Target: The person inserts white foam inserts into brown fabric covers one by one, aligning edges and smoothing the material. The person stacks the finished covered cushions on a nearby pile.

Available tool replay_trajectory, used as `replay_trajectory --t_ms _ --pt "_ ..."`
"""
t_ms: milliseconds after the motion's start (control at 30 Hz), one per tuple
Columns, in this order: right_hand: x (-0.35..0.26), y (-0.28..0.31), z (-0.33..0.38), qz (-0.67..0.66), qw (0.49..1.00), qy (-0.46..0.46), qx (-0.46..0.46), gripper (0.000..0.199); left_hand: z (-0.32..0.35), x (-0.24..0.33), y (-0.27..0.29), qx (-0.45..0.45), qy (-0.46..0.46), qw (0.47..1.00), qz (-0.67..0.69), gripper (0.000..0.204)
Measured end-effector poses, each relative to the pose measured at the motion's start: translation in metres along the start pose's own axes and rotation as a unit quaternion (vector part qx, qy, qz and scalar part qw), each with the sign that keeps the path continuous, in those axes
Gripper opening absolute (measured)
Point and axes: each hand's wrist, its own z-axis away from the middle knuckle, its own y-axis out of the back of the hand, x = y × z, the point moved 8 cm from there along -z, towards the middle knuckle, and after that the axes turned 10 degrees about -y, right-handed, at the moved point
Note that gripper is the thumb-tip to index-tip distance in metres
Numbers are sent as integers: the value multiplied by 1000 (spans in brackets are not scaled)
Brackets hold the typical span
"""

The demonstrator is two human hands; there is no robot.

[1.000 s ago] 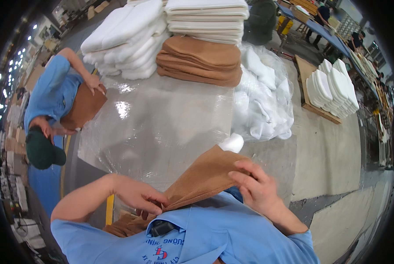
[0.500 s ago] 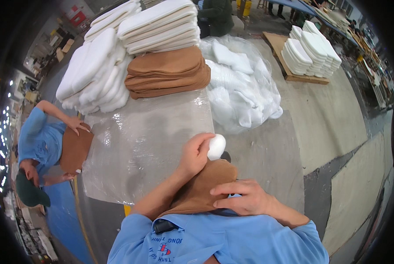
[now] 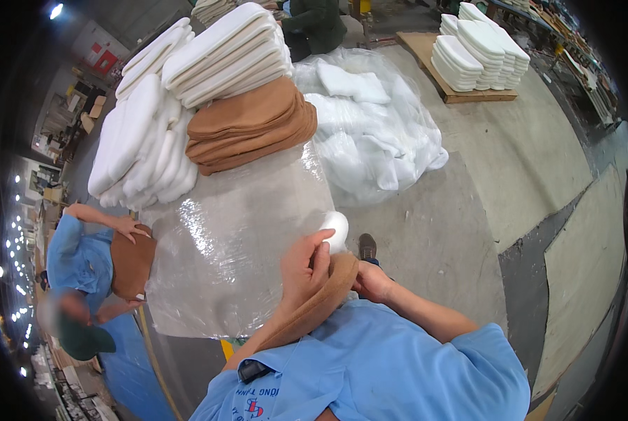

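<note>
In front of my body, a brown fabric cover (image 3: pixel 310 313) stands on edge, curving along my left forearm. My left hand (image 3: pixel 304 265) is closed, its fingers against a rounded white padding piece (image 3: pixel 336 233) that sticks out beyond the cover's far end. How far the padding runs behind the hand is hidden. My right hand (image 3: pixel 373 282) grips the cover's right edge near that far end, with some fingertips behind the fabric. Below both hands is the plastic-covered table (image 3: pixel 230 281).
Stacks of white pads (image 3: pixel 223 56) and brown covers (image 3: pixel 251 126) occupy the table's far side. A clear plastic bag of white pieces (image 3: pixel 377 133) lies beyond to the right. More white pads (image 3: pixel 478 52) sit on a board. At left, a co-worker (image 3: pixel 82 252) holds a brown piece (image 3: pixel 133 261).
My right hand has moved from the cover's near right side up to its far edge and taken hold. The cover has turned from lying flatter to standing on edge.
</note>
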Motion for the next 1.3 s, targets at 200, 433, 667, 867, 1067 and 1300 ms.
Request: replay_trajectory --t_ms 200,433,667,867,1067,1300 --pt "-2 -31 19 -157 963 -106 -190 79 2 20 1 -35 -42 998 -8 24" --pt "-29 -43 27 -139 945 -51 -293 61 -7 39 0 -167 -82 983 1 39" --pt "-65 -55 24 17 977 61 -202 40 -10 15 -3 -316 -80 945 -4 91" --pt "-76 -68 42 135 976 137 -98 39 -13 3 -8 -417 59 906 -38 90" --pt "-74 -70 49 133 972 152 -118 30 -13 -21 -3 -326 136 934 46 48" --pt "-46 -61 45 -154 926 -85 -335 50 -11 -8 -7 -292 183 927 151 29"
